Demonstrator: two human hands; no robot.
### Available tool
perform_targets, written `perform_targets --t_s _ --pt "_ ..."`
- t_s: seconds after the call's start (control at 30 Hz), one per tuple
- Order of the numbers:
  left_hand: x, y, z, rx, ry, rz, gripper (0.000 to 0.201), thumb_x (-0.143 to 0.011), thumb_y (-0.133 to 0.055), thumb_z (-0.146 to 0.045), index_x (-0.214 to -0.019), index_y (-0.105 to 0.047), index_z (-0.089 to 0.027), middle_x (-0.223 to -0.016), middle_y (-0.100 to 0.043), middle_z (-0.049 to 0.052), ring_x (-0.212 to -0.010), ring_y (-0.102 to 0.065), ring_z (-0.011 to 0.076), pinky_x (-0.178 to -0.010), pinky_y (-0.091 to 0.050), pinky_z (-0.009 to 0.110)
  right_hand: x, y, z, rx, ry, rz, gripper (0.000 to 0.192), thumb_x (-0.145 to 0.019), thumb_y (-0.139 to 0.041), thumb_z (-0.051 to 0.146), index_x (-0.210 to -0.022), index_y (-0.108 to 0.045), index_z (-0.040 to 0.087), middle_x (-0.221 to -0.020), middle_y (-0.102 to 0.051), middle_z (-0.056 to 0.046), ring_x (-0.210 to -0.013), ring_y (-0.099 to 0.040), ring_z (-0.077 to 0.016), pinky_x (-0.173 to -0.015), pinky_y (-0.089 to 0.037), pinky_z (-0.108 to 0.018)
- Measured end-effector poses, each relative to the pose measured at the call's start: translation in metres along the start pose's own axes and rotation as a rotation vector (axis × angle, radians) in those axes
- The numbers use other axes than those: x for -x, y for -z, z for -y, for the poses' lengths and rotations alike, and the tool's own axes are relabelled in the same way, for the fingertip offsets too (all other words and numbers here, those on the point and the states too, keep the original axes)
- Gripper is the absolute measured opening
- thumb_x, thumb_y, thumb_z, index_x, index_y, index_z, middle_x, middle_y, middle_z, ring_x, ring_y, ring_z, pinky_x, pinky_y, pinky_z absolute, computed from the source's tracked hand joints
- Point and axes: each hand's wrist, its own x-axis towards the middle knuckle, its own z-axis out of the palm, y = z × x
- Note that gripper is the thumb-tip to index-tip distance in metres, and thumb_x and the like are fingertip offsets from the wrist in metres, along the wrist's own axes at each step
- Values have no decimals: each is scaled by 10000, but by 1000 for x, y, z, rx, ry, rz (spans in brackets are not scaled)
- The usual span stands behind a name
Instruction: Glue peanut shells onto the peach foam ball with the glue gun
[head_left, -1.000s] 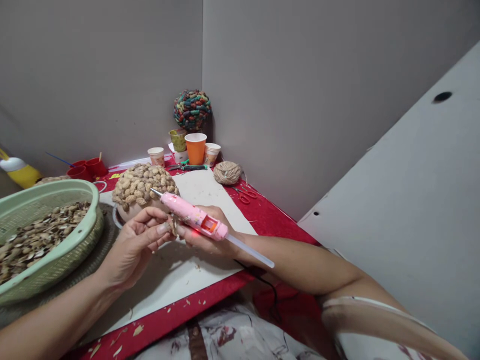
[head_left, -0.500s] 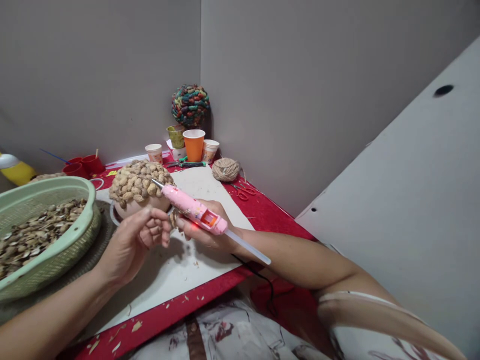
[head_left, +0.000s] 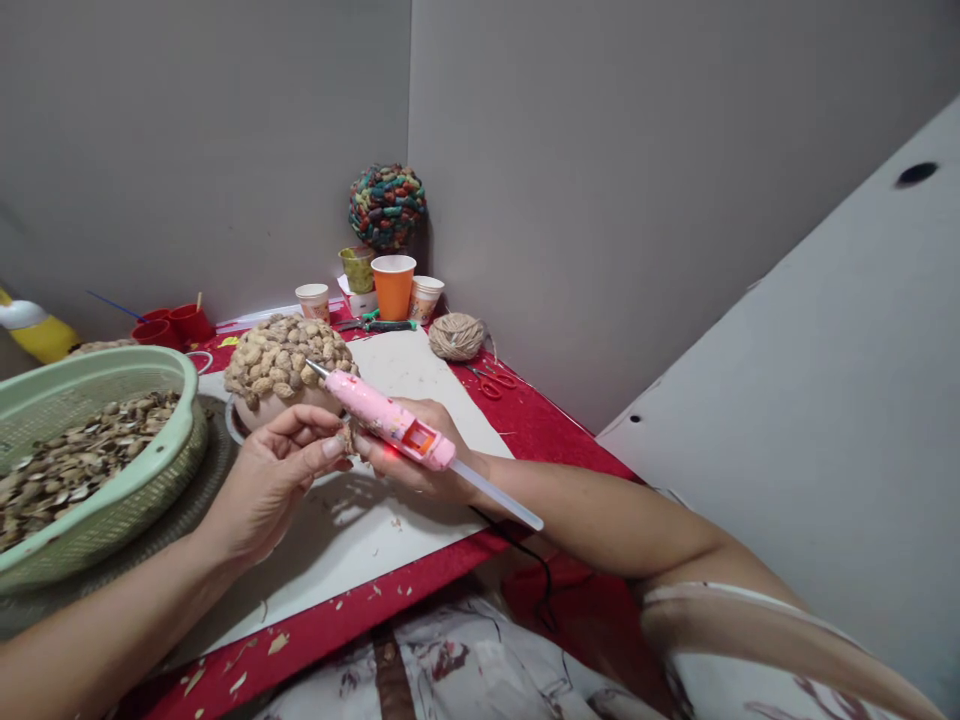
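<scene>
pink glue gun [head_left: 390,425] is held in the right hand [head_left: 416,455], grip wrapped around its body, metal nozzle aimed at the dome of peanut shells [head_left: 289,358] on the counter [head_left: 420,545]. left hand [head_left: 274,480] grip is pinched on a small shell piece [head_left: 346,437] just below the gun, thumb and fingertips pressed together. green basket [head_left: 112,505] of shells sits at left. orange cup [head_left: 393,286] and twine ball [head_left: 457,336] stand well behind.
</scene>
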Motion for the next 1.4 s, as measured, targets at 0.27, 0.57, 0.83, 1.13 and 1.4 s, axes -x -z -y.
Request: perform_targets --t_s 0.27,0.57,0.83,1.13,1.4 --pt "0 2 -1 8 -4 25 323 -584 -996 -216 -800 -764 -154 -720 -755 11 -642 -678 93 -654 -571 163 0 -3 -5 -15 56 -10 151 -877 -624 207 -775 -516 182 -668 -513 37 -571 -467 -86 -573 -434 -211" --pt "0 -1 -2 17 -32 56 342 -581 -997 -196 -813 -748 -158 -722 -755 0 -646 -672 82 -648 -569 146 0 -3 -6 54 73 7 145 -892 -626 249 -802 -537 176 -686 -536 28 -587 -481 -94 -589 -453 -222" --pt "-1 7 -4 58 -15 92 349 -657 -950 -152 -910 -714 -189 -776 -753 -4 -664 -686 93 -653 -576 167 0 -3 -3 -12 82 -35 191 -923 -636 270 -789 -542 172 -692 -540 19 -589 -496 -100 -577 -452 -236" --pt "-1 8 -27 53 -117 31 361 -639 -956 -164 -888 -697 -198 -819 -759 3 -715 -702 109 -690 -595 183 -3 15 13 68 103 -103 292 -995 -615 415 -820 -575 185 -754 -584 -10 -667 -558 -130 -632 -482 -261" --pt "-4 14 -38 -26 -321 -69 375 -612 -966 -192 -875 -700 -199 -843 -729 -9 -768 -691 113 -726 -582 182 -17 21 5 147 244 -39 344 -1017 -577 473 -811 -532 201 -707 -500 17 -621 -485 -126 -601 -443 -275"
